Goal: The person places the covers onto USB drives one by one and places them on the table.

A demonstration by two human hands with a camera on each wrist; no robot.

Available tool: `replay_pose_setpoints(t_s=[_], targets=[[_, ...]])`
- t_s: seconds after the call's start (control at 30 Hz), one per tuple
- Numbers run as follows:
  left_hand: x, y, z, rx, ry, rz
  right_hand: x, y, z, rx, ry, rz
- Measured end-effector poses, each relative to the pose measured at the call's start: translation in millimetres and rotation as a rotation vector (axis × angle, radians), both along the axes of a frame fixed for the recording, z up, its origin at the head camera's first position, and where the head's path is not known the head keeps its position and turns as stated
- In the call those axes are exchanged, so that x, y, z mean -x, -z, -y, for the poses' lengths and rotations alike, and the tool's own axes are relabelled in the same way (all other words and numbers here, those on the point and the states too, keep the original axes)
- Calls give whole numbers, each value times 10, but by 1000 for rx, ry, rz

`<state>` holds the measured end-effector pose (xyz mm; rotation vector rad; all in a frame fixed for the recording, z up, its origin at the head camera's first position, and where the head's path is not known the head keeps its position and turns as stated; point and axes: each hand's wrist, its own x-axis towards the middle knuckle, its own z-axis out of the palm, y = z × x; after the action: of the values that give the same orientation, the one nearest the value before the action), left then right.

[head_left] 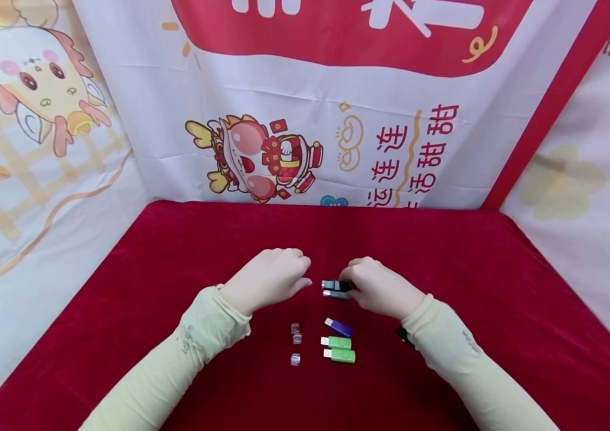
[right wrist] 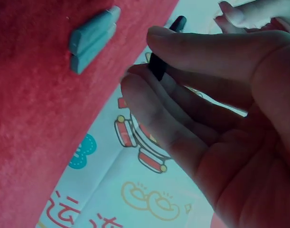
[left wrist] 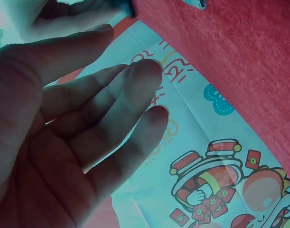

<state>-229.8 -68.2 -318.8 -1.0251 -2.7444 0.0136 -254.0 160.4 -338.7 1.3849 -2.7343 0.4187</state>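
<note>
My right hand (head_left: 382,287) pinches a slim black stick (right wrist: 157,65) between thumb and fingertips. Close beside it, two greyish USB sticks (right wrist: 92,40) lie side by side on the red cloth. My left hand (head_left: 269,278) hovers to the left with fingers loosely bent and nothing in them; its palm shows in the left wrist view. Nearer the body lie a purple USB stick (head_left: 339,327) and two green USB sticks, one (head_left: 339,342) just beyond the other (head_left: 341,356), metal plugs bare and pointing left. Three small clear caps (head_left: 296,359) lie left of them.
Red velvety cloth (head_left: 218,383) covers the table. A black object (head_left: 404,336) lies partly hidden under the right sleeve. White printed fabric (head_left: 294,84) hangs along the back, with more at both sides.
</note>
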Motion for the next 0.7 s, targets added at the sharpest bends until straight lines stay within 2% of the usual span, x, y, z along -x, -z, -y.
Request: replay_pose_setpoints(t_s=[0.2,0.37,0.7], targets=[[-1,1,16,-5,-12,9,5,110,49,-85,4,14],[-5,8,21,-10,-9,2,1,185,76,-112,5,41],[-23,-6,25,-13,1,2,-22,255,83,-113,-14,-16]])
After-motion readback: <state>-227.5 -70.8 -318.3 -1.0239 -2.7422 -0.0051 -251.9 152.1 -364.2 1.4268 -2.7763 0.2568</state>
